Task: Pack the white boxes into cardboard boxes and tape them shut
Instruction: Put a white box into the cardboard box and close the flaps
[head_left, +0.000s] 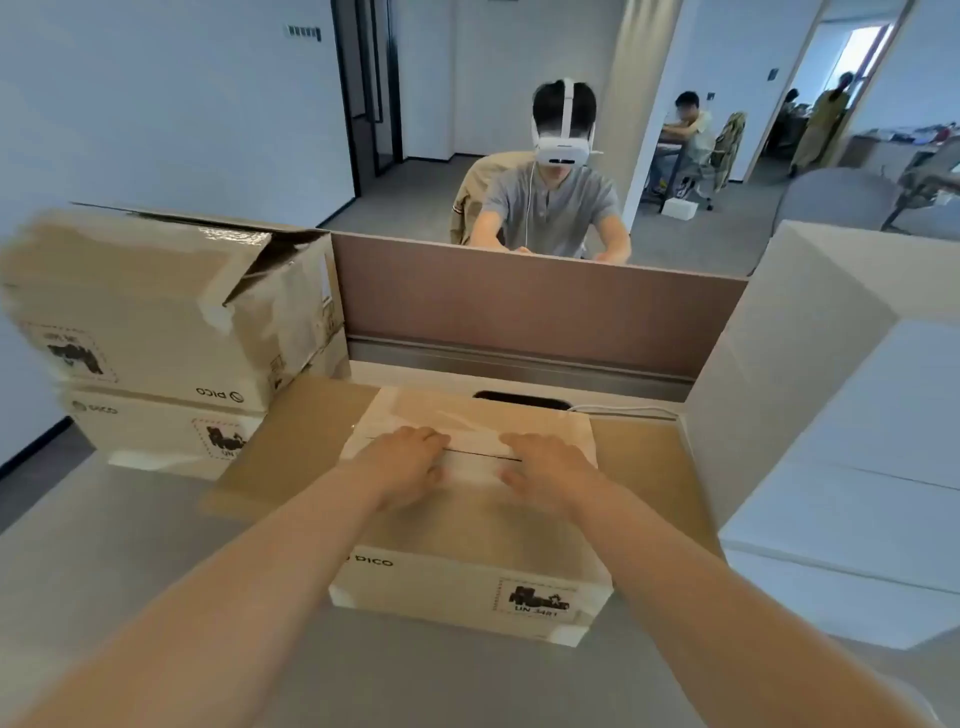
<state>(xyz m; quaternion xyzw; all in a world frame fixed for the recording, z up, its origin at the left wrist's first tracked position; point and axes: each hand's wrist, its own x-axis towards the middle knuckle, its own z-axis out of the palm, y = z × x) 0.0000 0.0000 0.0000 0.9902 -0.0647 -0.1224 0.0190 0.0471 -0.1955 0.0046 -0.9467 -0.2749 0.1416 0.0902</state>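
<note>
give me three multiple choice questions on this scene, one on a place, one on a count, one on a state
1. Where does the stack of cardboard boxes stand relative to the middle cardboard box?
A) right of it
B) on top of it
C) left of it

2. How many boxes make up that stack?
A) one
B) two
C) four

3. What are the left hand and right hand doing?
A) pressing flat on the middle box's taped top
B) lifting the box by its sides
C) hanging off the table

Answers:
1 C, the stack stands at the left edge of the view.
2 B, one box sits on another.
3 A, both hands lie flat by the top seam.
</note>
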